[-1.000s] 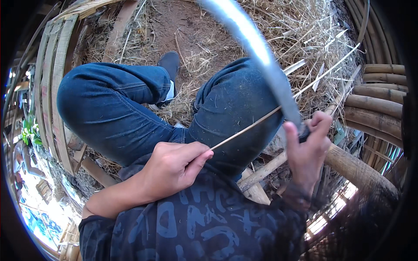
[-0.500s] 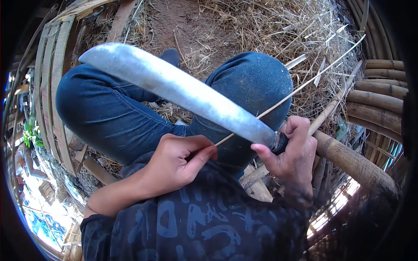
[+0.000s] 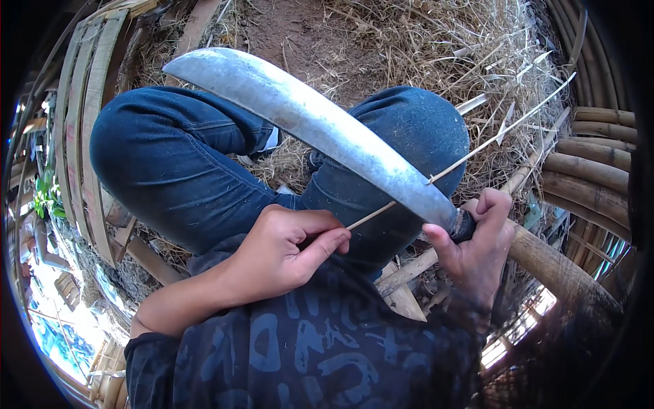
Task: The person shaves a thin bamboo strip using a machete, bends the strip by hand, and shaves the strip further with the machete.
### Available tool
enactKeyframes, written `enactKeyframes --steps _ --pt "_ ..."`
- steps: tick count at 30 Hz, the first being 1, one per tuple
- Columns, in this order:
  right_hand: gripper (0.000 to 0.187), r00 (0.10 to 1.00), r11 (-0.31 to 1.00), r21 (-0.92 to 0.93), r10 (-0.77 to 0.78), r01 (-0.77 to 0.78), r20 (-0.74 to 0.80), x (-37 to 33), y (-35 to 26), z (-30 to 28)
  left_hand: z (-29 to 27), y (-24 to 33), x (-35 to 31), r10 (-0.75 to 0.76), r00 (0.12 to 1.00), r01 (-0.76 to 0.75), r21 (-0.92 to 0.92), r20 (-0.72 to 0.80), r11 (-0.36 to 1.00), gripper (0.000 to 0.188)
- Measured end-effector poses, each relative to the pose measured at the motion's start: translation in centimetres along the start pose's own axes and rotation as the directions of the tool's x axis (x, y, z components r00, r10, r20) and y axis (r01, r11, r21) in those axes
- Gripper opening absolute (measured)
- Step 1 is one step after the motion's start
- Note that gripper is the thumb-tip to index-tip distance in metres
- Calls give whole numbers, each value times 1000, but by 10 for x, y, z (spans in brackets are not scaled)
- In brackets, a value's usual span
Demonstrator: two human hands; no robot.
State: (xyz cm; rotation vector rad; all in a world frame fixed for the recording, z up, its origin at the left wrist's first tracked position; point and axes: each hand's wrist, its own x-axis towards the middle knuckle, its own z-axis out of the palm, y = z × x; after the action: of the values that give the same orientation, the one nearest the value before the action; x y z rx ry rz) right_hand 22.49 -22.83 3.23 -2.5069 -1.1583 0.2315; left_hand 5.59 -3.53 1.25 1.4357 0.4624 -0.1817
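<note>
My right hand [image 3: 477,249] is closed round the dark handle of a machete [image 3: 320,129]. Its broad grey blade slants up and left across my lap, the tip above my left knee. Between thumb and curled fingers, my left hand [image 3: 293,245] pinches the near end of a thin pale stick [image 3: 484,145]. The stick runs up to the right and passes beneath the blade close to the handle. A small curl of shaving stands up from the stick at the blade's far edge. Part of the stick is hidden by the blade.
My bent legs in blue jeans [image 3: 170,163] lie under the blade. Dry straw and pale shavings [image 3: 422,61] cover the ground ahead. Thick bamboo poles [image 3: 593,177] line the right side, one pole [image 3: 558,262] near my right hand. A slatted wooden frame [image 3: 85,123] stands at left.
The machete and my right hand have moved to the right along the stick, and a curl of shaving now shows at the blade. My left hand has shifted slightly right, still pinching the stick.
</note>
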Motion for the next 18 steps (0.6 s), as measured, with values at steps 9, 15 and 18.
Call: enactKeyframes --steps 9,15,18 --pt "59 878 928 244 351 -280 -325 3 44 -11 -12 -17 -1 -256 929 353 -436 267 828 26" --pt "63 990 990 55 -132 130 44 -3 -12 7 -9 -16 10 -318 835 533 -517 450 669 32" --pt "60 988 987 57 -154 153 15 2 -11 9 -7 -23 10 -287 853 507 -561 436 655 34"
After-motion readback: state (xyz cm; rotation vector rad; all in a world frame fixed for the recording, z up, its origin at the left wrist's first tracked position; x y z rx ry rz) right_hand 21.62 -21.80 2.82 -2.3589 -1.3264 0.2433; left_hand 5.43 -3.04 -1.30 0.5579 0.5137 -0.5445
